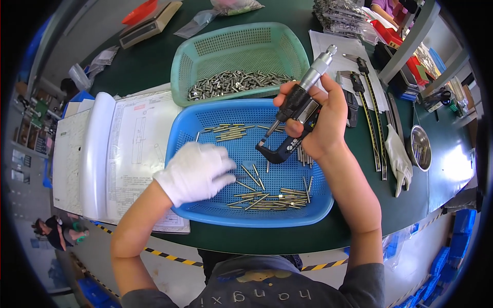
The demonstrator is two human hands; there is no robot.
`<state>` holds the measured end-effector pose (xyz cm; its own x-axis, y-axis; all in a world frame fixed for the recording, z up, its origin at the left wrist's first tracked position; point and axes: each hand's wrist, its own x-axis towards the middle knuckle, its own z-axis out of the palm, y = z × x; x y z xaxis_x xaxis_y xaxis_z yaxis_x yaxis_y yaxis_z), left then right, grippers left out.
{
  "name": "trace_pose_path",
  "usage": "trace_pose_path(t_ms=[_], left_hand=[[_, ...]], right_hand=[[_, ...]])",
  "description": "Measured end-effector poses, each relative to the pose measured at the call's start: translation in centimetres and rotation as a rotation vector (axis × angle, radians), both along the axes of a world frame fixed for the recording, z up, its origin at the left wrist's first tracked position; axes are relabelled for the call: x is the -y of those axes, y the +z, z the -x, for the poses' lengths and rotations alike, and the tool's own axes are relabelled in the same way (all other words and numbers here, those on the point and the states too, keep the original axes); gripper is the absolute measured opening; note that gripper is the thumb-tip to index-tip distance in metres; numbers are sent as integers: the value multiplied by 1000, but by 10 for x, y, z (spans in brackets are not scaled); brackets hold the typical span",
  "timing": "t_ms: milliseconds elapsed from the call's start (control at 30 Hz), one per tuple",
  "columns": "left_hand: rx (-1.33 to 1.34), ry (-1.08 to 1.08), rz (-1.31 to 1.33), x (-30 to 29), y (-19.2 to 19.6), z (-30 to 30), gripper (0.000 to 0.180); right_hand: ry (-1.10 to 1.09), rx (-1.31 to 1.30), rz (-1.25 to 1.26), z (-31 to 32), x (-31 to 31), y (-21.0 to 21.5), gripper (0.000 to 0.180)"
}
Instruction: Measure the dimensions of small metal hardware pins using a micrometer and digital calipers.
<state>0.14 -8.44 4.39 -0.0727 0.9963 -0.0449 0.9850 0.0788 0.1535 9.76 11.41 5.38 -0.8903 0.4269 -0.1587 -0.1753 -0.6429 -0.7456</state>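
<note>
Near the camera, the white-gloved left hand (197, 172) presses fingers together, apparently on a thin metal pin, over the blue plastic basket (205, 213), ready for gauging; the bare right hand (321, 120) grips a black digital micrometer (292, 120) upright.

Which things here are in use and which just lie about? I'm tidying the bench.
In use: micrometer in the right hand; gloved left hand over metal pins in the blue basket.

Lying about: green basket, calipers, spare glove, steel bowl, scale, drawing sheets.
</note>
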Motion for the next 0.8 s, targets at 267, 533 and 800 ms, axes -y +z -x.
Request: trace_pose_path(t_ms=[267,533,800], left_hand=[[-260,259,24,-33,-25,26,8],[-364,311,123,-43,-33,32,9],[306,307,-407,-30,-2,16,10]], right_hand=[[8,19,-26,1,-1,-2,56],[31,13,-73,2,0,-1,55],[44,51,-178,2,5,1,57]])
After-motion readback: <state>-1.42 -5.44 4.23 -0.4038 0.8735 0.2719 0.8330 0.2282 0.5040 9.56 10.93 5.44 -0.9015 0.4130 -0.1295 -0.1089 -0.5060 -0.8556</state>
